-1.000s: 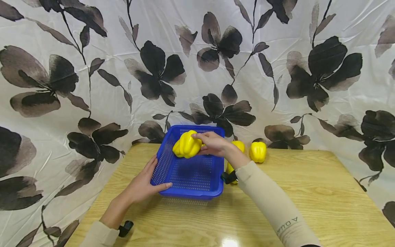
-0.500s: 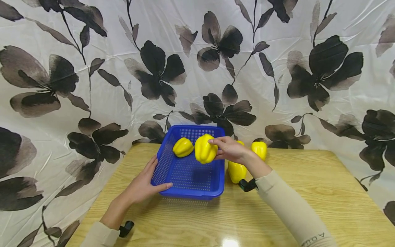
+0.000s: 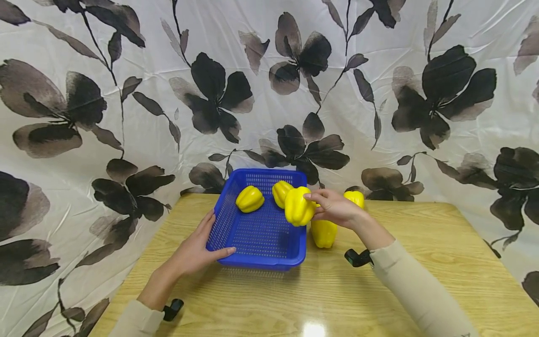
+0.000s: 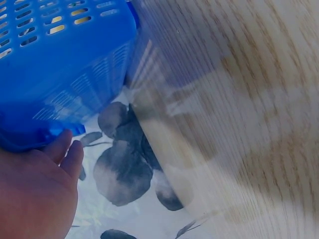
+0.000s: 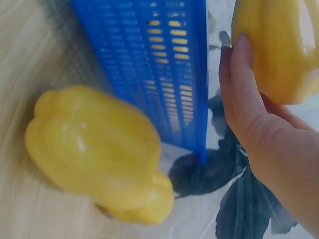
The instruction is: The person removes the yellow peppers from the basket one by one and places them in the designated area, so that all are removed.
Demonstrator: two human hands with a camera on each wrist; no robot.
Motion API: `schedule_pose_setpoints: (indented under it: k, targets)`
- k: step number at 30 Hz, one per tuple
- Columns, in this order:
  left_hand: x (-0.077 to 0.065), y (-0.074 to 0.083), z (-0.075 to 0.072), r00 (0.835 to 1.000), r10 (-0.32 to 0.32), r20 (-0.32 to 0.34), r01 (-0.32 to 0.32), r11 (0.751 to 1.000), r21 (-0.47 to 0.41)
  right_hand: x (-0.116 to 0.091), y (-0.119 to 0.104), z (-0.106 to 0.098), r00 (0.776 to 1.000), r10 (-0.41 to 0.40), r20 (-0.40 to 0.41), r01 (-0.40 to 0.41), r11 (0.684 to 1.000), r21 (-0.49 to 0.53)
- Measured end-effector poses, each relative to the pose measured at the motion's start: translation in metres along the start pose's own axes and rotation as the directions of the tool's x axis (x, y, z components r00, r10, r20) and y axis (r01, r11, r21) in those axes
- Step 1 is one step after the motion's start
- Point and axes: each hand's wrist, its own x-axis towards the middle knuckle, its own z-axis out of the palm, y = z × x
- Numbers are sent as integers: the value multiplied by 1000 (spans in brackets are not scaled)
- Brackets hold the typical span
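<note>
My right hand [image 3: 334,208] holds a yellow bell pepper [image 3: 300,207] above the right rim of a blue perforated basket [image 3: 257,264]. Thumb and fingers pinch the pepper's side, also visible in the right wrist view. Inside the basket, toward its back, lie two more yellow peppers: one at the left [image 3: 250,199] and one at the right [image 3: 281,194], partly covered by the held pepper. My left hand [image 3: 191,252] grips the basket's near left corner, thumb over the front rim and fingers along the left side. In the left wrist view, fingertips [image 4: 74,154] meet the basket's edge.
Outside the basket's right wall, a yellow pepper [image 3: 324,234] rests on the wooden table [image 3: 412,262]. Another pepper [image 3: 354,198] stands farther back, partly behind my right hand. A floral cloth [image 3: 261,117] hangs behind the table's far edge.
My right hand has carried its pepper rightward from over the basket's middle to the right rim. The basket's back right pepper has come into view. My left hand has stayed put.
</note>
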Motion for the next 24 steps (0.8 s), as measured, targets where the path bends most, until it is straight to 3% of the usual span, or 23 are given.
schedule_pose_setpoints:
  k: [9, 18, 24]
  targets:
    - [0, 0, 0, 1000, 1, -2, -1, 1000, -4, -13, 10, -16, 1000, -3, -11, 3, 998, -62]
    - [1, 1, 1, 1000, -2, 4, 2, 1000, 3, -33, 22, -27, 997, 39, -64, -49, 985, -163]
    - [1, 1, 1, 1000, -3, 7, 3, 1000, -3, -46, 28, -38, 999, 4, -37, -9, 987, -159]
